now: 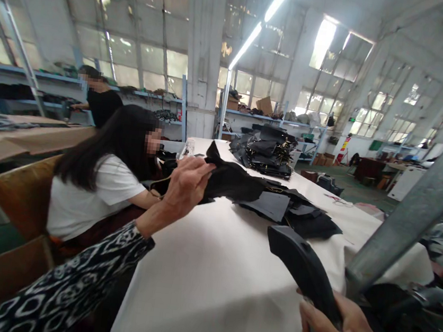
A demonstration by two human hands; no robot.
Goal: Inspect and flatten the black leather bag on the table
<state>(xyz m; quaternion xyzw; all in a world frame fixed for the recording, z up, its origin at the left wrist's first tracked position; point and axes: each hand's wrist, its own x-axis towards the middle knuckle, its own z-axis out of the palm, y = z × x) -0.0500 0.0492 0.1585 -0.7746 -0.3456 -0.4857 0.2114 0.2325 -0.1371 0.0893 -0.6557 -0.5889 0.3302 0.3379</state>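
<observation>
My left hand point(187, 183) is raised over the white table point(209, 271), its fingers pinched on the corner of a black fabric piece point(235, 182). That piece hangs down toward a spread of dark cut pieces point(273, 206) on the table. At the lower right, my right hand point(340, 331) is wrapped round the handle of a black handheld tool point(302, 260). The tool's wide head points up and left, above the table and apart from the fabric.
A seated person in a white shirt point(96, 194) is close on the left; another person point(103, 99) stands behind. A tall stack of black pieces point(265, 148) lies at the table's far side. A slanted metal post point(412, 209) rises at the right.
</observation>
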